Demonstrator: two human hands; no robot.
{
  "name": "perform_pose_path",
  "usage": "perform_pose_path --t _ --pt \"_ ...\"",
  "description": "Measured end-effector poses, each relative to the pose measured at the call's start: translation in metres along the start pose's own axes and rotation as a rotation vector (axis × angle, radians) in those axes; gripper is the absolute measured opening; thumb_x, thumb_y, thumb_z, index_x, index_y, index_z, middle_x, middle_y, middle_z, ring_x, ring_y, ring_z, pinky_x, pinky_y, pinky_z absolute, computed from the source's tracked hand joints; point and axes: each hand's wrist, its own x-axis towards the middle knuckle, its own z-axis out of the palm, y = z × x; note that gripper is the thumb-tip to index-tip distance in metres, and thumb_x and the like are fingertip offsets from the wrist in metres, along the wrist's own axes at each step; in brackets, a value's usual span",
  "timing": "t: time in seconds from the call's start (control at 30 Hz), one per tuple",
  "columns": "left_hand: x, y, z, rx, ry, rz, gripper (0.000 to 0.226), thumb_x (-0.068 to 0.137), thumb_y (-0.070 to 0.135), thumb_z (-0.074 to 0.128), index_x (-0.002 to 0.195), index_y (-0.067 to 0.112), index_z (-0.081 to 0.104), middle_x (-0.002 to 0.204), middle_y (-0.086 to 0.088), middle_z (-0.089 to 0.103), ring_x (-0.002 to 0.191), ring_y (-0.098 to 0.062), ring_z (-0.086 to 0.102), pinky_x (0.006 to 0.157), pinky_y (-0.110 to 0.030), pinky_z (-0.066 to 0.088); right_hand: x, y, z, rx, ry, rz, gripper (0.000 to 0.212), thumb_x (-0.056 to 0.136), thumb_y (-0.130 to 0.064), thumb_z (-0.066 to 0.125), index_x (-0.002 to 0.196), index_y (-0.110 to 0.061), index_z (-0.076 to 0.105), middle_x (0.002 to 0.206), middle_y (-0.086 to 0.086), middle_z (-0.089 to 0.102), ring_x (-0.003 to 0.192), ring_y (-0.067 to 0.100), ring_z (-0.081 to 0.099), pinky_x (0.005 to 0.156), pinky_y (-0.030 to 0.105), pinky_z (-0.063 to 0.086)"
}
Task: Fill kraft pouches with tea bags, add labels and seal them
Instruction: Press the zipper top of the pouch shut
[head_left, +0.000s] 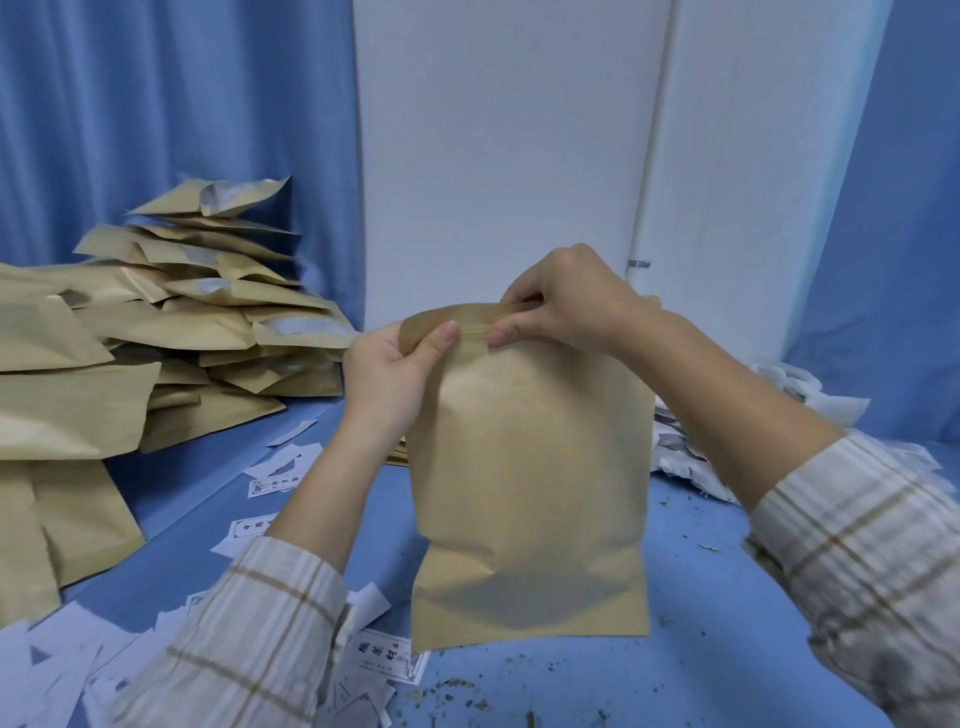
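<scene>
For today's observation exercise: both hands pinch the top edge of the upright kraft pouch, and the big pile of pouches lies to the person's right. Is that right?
Not quite. In the head view the left hand and right hand do pinch the pouch top, but the pile lies to the left.

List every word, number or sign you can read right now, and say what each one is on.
Nothing can be read with certainty.
Label by the pouch's base: large framed characters, too blurred to read.
Label left of the left forearm: framed print, too small.
Label nearer the left sleeve: framed print, too small.
Pouch held up by both hands: its visible side is plain, no print.
Pouch pile on the left: no print visible.
</scene>
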Motion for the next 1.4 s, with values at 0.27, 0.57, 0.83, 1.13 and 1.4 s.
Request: perform_pose_path --t 0.27,0.57,0.83,1.13,1.4 --pt "0.007 -0.006 -0.013 -0.056 -0.018 -0.016 0.02 0.08 0.024 0.071 0.064 0.035 0.073 0.072 0.014 0.072 0.078 -0.013 0.065 0.081 -0.037 0.052 -0.007 0.019 -0.01 -0.072 -0.016 -0.002 0.025 0.072 -0.042 0.073 0.07 -0.018 0.068 0.045 -0.013 0.05 0.055 0.0 0.046 0.05 0.011 0.033" --pt "0.015 -0.011 -0.025 -0.099 -0.013 0.022 0.008 0.078 0.024 0.071 0.072 0.029 0.072 0.072 0.016 0.071 0.07 -0.001 0.065 0.066 -0.016 0.052 -0.019 0.042 -0.018 -0.074 0.058 0.068 0.038 0.07 -0.049 0.072 0.076 -0.011 0.07 0.063 0.006 0.058 0.06 0.008 0.042 0.053 0.019 0.03" --pt "0.017 -0.016 -0.032 -0.134 -0.003 0.036 0.003 0.072 0.029 0.071 0.074 0.026 0.071 0.07 0.016 0.071 0.067 0.001 0.064 0.06 -0.013 0.049 -0.033 0.061 -0.021 0.084 0.159 0.142 0.044 0.065 -0.044 0.076 0.064 -0.002 0.063 0.055 0.004 0.042 0.051 0.006 0.032 0.046 0.013 0.026" --pt "0.019 -0.019 -0.029 -0.215 0.075 -0.057 0.011 0.062 0.034 0.077 0.058 0.025 0.072 0.063 0.011 0.069 0.058 -0.003 0.063 0.057 -0.018 0.051 -0.047 0.073 0.005 0.567 0.31 0.218 0.03 0.071 -0.033 0.075 0.073 -0.005 0.067 0.069 0.001 0.061 0.068 0.01 0.054 0.071 0.028 0.042" --pt "0.019 -0.003 -0.002 -0.108 -0.004 0.06 0.041 0.053 0.046 0.082 0.058 0.01 0.062 0.055 0.011 0.055 0.054 -0.008 0.051 0.053 -0.022 0.043 -0.011 0.013 0.003 0.04 0.113 0.09 0.031 0.063 -0.051 0.076 0.084 -0.028 0.072 0.08 -0.009 0.07 0.082 0.008 0.062 0.071 0.027 0.048"
